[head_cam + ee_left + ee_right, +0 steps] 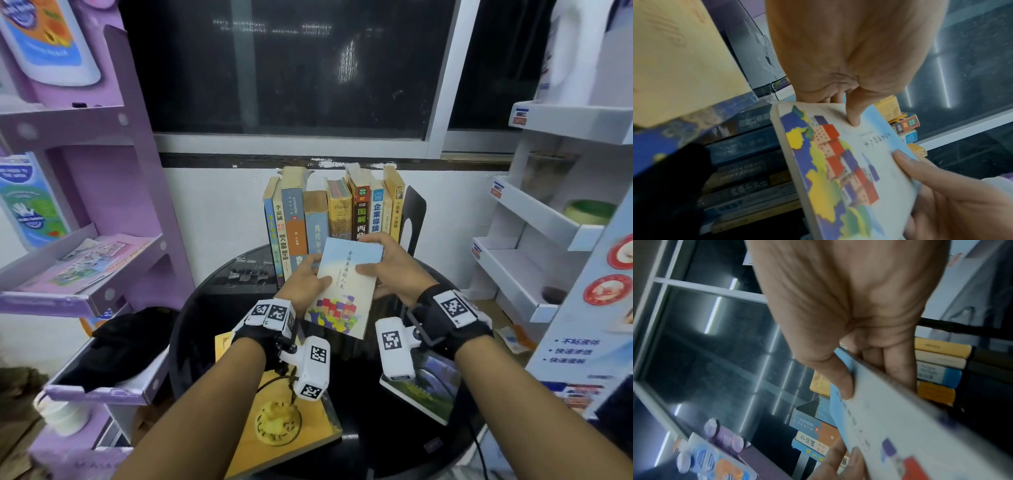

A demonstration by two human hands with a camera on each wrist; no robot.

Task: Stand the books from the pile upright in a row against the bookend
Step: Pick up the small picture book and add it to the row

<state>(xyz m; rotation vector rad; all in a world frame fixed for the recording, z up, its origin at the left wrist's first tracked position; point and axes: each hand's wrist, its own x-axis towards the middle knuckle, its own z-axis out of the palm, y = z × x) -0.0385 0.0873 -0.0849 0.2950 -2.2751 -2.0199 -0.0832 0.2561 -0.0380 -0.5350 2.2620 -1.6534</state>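
Hands, left [303, 286] and right [387, 270], grasp pale-blue book [346, 284] by side edges, above table [205, 308], before upright row [334, 212].

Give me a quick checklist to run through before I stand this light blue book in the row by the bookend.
1. Grip on the light blue book: ok. The left hand and the right hand both hold it, thumbs on the cover.
2. Book orientation: not ok. The cover faces up and the book is tilted, not yet upright.
3. Row of books standing: ok. They are upright, spines out, against the black bookend at the right.
4. Free slot at the row's left end: cannot tell. My hands and the book hide the table there.
5. Pile finished: not ok. A yellow book and a green-covered book lie flat on the black table.
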